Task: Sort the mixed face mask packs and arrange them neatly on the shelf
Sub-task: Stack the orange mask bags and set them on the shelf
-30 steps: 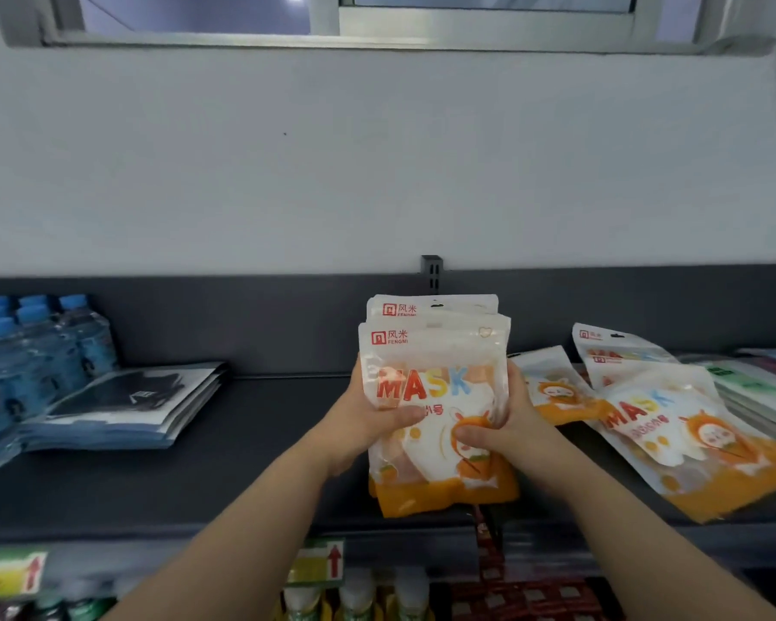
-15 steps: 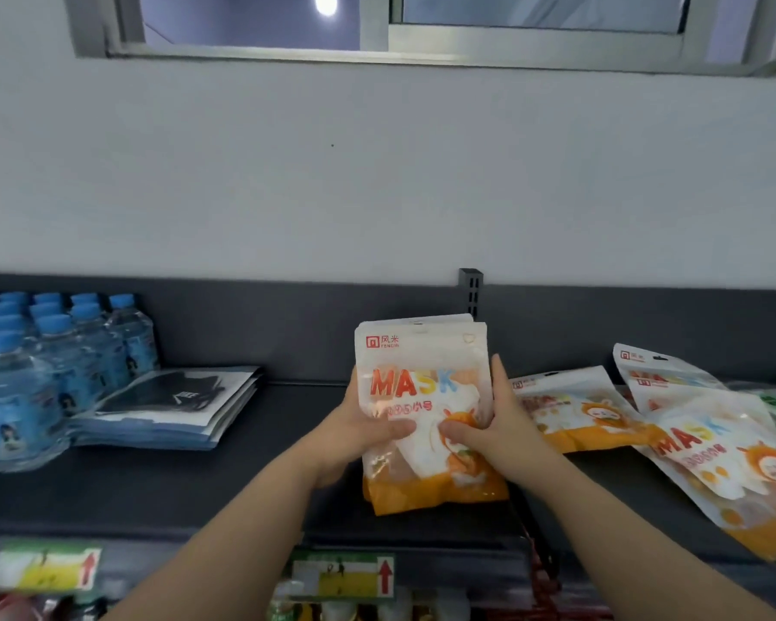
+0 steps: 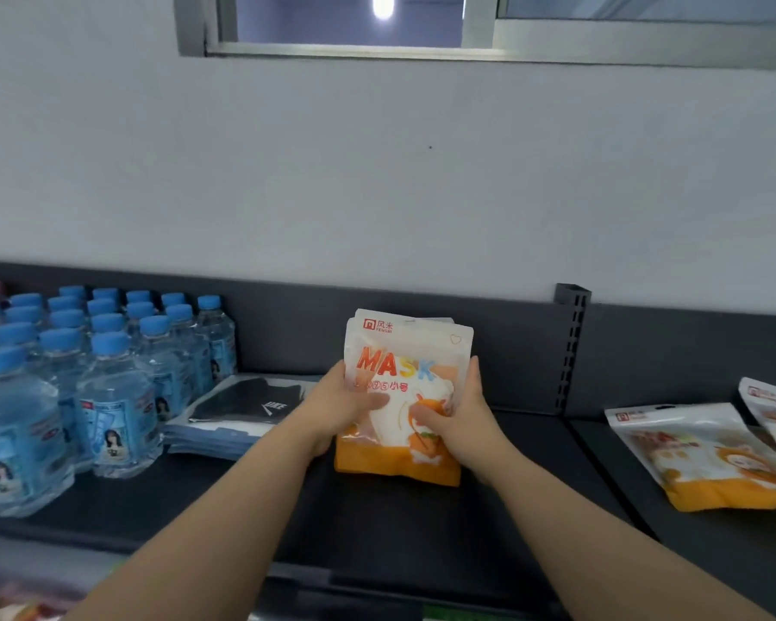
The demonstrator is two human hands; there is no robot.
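Observation:
A small stack of white-and-orange "MASK" packs stands upright on the dark shelf. My left hand grips its left side with the thumb across the front. My right hand grips the right side, thumb also on the front. Just left of the hands, a flat pile of black-mask packs lies on the shelf. At the right edge lie more orange mask packs, loose and overlapping.
Several blue-capped water bottles crowd the shelf's left end. A slotted shelf upright stands against the dark back panel right of the held packs. Bare shelf lies in front of the stack and between it and the right-hand packs.
My hands have carried the orange packs leftward along the shelf, away from the loose orange packs and close to the black-mask pile. The stack's bottom edge now rests on the shelf.

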